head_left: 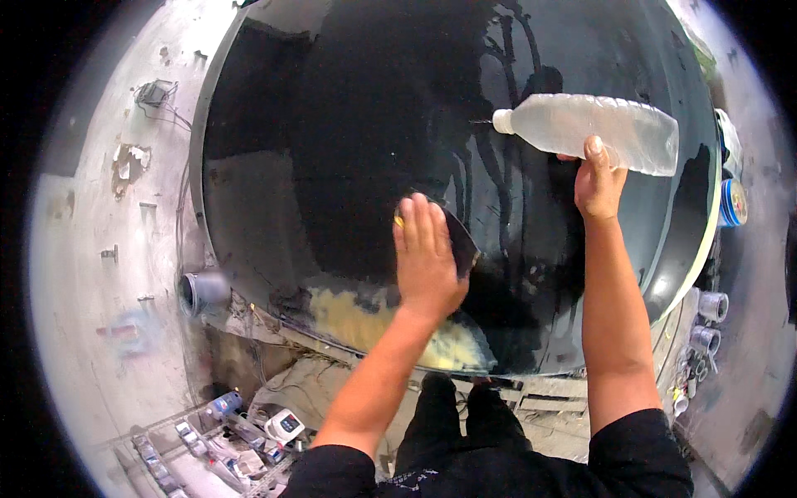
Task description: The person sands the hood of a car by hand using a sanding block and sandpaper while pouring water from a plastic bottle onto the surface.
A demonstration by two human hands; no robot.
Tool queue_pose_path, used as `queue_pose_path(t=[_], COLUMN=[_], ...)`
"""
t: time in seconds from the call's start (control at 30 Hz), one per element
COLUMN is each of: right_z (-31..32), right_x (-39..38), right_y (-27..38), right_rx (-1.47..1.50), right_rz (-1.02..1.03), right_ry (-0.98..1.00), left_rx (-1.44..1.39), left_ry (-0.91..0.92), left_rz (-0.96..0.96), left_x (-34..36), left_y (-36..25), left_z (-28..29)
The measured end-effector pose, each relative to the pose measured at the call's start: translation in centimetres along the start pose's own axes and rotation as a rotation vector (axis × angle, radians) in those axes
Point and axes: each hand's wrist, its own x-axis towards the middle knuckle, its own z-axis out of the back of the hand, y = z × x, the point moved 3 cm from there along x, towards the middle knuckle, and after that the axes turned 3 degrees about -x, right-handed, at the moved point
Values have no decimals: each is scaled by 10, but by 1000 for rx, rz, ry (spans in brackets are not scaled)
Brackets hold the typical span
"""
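Note:
My left hand (425, 257) lies nearly flat, fingers together, on a dark sheet that looks like sandpaper (462, 241), pressing it to a large black car panel (349, 124). The sheet's edge sticks out to the right of the hand; my thumb is hidden. My right hand (599, 184) grips a clear plastic bottle (610, 124) from below, thumb across its side. The bottle is tipped sideways above the panel, its white cap to the left, with a thin jet of liquid leaving it. Wet streaks run down the panel. A yellowish patch (357, 319) shows along its near edge.
Tins (733, 203) and grey cups (712, 307) stand at the right. A grey container (204, 292) is beside the panel's left edge. At the lower left, a cart (187, 473) holds bottles and tools. My legs (461, 415) are close to the panel's near edge.

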Motion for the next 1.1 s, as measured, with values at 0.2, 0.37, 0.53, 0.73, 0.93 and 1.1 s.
queue_pose_path(t=[0.2, 0.37, 0.53, 0.73, 0.93, 1.1], right_z=[8, 15, 21, 18, 26, 35], right_x=[6, 5, 7, 7, 12, 16], right_y=[-9, -21, -18, -24, -26, -23], right_rx=[30, 60, 67, 37, 18, -17], right_rz=[6, -5, 45, 23, 18, 41], right_ry=[-17, -16, 23, 37, 65, 69], left_rx=[116, 128, -24, 107, 169, 28], left_ry=[-117, -336, -50, -369, -307, -396], left_rz=[81, 228, 72, 777, 367, 379], left_x=[-85, 2, -19, -70, 43, -74], left_y=[121, 137, 46, 233, 126, 198], left_z=[14, 37, 11, 35, 36, 28])
